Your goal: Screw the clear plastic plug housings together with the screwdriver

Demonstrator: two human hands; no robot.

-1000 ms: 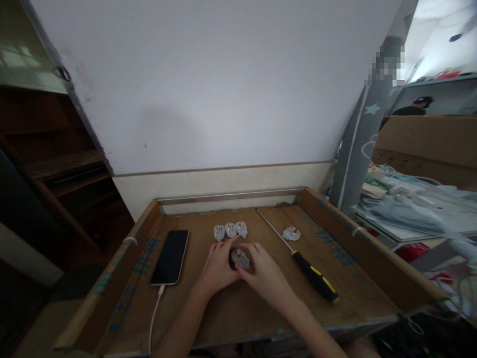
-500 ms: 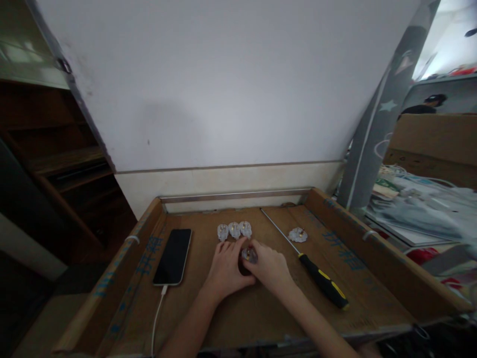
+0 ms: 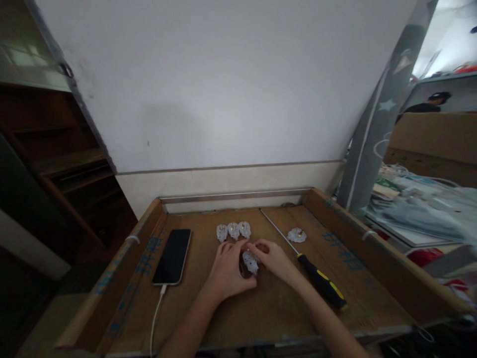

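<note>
Between my hands is a clear plastic plug (image 3: 251, 262), its dotted flat face turned up and tilted toward me. My left hand (image 3: 229, 271) curls around its far left side, the fingertips at its upper edge and the thumb stretched out below it. With thumb and forefinger my right hand (image 3: 275, 258) pinches the plug's upper right part, which the fingers partly cover. Just beyond my fingers, three similar clear plugs with metal pins (image 3: 233, 230) lie side by side. Another clear plug (image 3: 297, 235) lies apart on the right.
A screwdriver (image 3: 323, 282) with a black and yellow handle lies slanted to the right of my hands. A phone (image 3: 173, 256) with a white cable (image 3: 155, 313) lies on the left. Cardboard walls (image 3: 387, 268) border the work surface. A person (image 3: 428, 104) is in the background.
The plug between my hands has turned over, from a pin showing upward to its dotted face showing. My right fingers have shifted to its upper edge. My left hand has hardly moved.
</note>
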